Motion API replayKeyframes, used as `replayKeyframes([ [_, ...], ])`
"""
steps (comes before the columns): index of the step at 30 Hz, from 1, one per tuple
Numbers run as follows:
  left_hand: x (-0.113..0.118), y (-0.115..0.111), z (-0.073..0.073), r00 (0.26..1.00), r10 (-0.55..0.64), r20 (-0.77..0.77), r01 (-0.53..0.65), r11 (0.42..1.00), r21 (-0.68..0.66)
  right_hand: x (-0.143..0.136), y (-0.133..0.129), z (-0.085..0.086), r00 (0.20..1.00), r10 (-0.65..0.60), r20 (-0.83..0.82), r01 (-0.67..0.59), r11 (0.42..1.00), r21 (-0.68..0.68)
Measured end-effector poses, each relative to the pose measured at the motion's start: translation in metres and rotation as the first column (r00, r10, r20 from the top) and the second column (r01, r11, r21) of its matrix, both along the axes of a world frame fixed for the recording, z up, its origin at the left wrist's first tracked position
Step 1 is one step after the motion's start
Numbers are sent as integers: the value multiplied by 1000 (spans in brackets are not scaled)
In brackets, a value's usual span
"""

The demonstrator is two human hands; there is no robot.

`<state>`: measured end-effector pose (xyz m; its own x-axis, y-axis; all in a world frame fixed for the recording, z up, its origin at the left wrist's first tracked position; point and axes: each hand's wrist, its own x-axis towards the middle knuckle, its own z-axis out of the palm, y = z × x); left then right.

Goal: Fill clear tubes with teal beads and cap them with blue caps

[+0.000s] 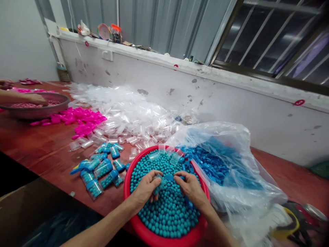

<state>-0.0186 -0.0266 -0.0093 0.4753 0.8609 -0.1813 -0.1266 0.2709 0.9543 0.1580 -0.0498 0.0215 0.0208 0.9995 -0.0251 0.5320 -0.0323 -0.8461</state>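
Over a red basin of teal beads, my left hand is closed round a small clear plastic container with teal beads in it. My right hand pinches a blue plastic cap beside the container's end; cap and container look close, but I cannot tell whether they touch. More blue pieces and a couple of empty clear containers lie on the beads at the basin's far side. Left of the basin, several filled containers with blue caps lie in a loose heap.
A clear plastic bag of blue parts stands right of the basin. Empty clear containers are piled along the wall. Pink parts lie at left, near another person's hand in a grey basin.
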Motion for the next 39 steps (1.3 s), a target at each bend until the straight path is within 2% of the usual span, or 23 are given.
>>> replayKeyframes([
  [3,0,1,0,994,-50,94,58,995,-78,-2,-5,-10,998,-26,53,24,999,35],
  [6,1,2,-2,990,-68,125,81,992,-100,-6,-10,-8,984,-141,-112,141,990,-10],
  [7,1,2,-3,991,-66,119,77,993,-91,-7,-11,-6,976,-141,-163,142,990,-4],
  [9,1,2,-6,994,-45,98,52,996,-71,-12,-13,-2,982,-48,-181,58,997,52],
  [12,2,0,-8,998,-13,67,16,999,-42,-18,-15,4,992,112,-64,-102,985,140],
  [14,2,-2,-8,999,-21,50,22,1000,-17,-21,-16,7,991,135,25,-137,971,194],
  [16,3,-3,-7,998,-44,45,44,999,9,-22,-16,7,993,109,39,-115,971,208],
  [20,3,-3,-5,994,-64,90,66,998,-23,-23,-12,-2,970,0,-243,19,997,77],
  [22,2,-2,-4,994,-42,105,49,997,-61,-23,-11,-7,946,-10,-323,35,997,73],
  [26,3,0,-4,995,7,101,1,997,-75,-20,-10,-8,970,31,-243,9,987,162],
  [33,2,-1,-4,997,-32,76,37,998,-57,-19,-8,-5,963,18,-271,5,997,83],
  [39,1,-2,0,998,-51,44,53,997,-62,-22,-9,-2,990,64,-129,-43,986,159],
])
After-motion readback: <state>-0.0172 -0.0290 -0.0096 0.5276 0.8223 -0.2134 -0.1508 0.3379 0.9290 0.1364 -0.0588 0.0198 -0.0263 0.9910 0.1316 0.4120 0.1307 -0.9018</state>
